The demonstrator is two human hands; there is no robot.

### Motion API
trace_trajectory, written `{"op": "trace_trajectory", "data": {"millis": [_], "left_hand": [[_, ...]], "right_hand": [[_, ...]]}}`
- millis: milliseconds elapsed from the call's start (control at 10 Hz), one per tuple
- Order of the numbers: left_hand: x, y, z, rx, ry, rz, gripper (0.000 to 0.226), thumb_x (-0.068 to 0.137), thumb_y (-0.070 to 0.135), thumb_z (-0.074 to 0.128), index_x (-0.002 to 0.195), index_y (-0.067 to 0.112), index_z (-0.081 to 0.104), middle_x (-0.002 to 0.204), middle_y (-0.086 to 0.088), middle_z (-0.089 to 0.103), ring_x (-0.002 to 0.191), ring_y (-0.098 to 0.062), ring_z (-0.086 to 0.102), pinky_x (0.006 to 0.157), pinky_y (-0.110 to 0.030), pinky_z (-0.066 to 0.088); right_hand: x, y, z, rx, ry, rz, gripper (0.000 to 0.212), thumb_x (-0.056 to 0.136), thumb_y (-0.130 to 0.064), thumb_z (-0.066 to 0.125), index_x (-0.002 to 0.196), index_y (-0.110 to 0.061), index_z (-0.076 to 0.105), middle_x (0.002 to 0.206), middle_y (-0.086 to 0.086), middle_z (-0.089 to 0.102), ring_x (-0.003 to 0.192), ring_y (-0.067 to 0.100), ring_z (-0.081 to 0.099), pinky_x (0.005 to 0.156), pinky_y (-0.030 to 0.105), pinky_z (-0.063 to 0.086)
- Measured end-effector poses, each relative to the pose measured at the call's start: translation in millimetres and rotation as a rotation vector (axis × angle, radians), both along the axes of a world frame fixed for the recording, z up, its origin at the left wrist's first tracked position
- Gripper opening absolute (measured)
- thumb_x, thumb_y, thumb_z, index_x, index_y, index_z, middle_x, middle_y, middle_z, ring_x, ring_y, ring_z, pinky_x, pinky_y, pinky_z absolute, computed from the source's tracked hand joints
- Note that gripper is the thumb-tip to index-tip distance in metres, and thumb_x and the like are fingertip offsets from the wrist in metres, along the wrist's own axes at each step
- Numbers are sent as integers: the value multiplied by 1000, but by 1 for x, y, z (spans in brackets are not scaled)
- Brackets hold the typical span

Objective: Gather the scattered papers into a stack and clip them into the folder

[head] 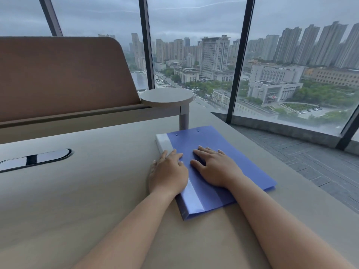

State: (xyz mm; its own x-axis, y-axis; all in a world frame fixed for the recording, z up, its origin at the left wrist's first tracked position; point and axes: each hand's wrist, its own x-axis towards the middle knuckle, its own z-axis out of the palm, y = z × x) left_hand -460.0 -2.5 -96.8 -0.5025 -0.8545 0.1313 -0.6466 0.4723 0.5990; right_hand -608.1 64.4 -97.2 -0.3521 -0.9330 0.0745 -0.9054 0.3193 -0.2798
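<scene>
Folder [229, 152] closed — papers hidden under hands [194, 169]

Papers unseen inside closed folder [223, 144]

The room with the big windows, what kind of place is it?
Probably an office high up in a tall building. A closed blue plastic folder lies on a long beige desk, a brown fabric desk divider stands behind, and the floor-to-ceiling glass windows overlook city towers.
</scene>
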Motion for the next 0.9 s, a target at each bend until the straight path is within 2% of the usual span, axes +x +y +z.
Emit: {"op": "trace_trajectory", "data": {"millis": [400, 500, 600, 700, 800, 900], "left_hand": [[-8, -12, -7, -11, -4, 1, 45, 99, 30, 36, 142, 30, 50, 160, 11, 32, 152, -12, 13, 122, -42, 14], [-7, -17, -9, 72, 136, -8, 42, 98, 33, 41, 136, 30, 56, 159, 6, 36, 150, -13, 21, 121, -40, 19], [3, -12, -1, 148, 283, -34, 39, 99, 28, 46, 135, 24, 59, 157, 1, 40, 146, -15, 33, 119, -36, 26], [24, -2, 3, 136, 272, -85, 43, 101, 26, 47, 144, 21, 49, 157, -1, 39, 147, -15, 29, 119, -31, 23], [66, 4, 0, 106, 173, -113, 49, 101, 32, 46, 149, 25, 39, 162, 0, 29, 150, -17, 22, 119, -30, 20], [122, 12, -8, 24, 153, -85, 48, 101, 33, 47, 148, 25, 42, 160, 0, 33, 148, -13, 27, 116, -26, 23]], "right_hand": [[4, -1, 7, -6, 27, 9, 51, 103, -51, 31, 148, -29, 42, 159, -9, 36, 148, 11, 28, 121, 37, 14], [9, 1, 10, -16, 26, 10, 49, 104, -49, 32, 146, -28, 45, 158, -8, 39, 148, 12, 29, 120, 35, 17], [11, 4, 12, -35, 36, -40, 43, 103, -47, 35, 132, -24, 58, 144, -6, 54, 135, 18, 46, 108, 35, 34], [19, 7, 13, -110, 93, -101, 35, 101, -43, 39, 97, -19, 64, 111, -4, 68, 108, 27, 62, 73, 36, 46], [62, 14, 18, -219, 85, -94, 32, 100, -34, 43, 83, -15, 62, 95, -1, 67, 93, 30, 64, 64, 37, 49], [122, 26, 21, -349, 68, -24, 30, 99, -34, 49, 91, -16, 71, 104, -4, 72, 95, 28, 66, 71, 38, 54]]}}
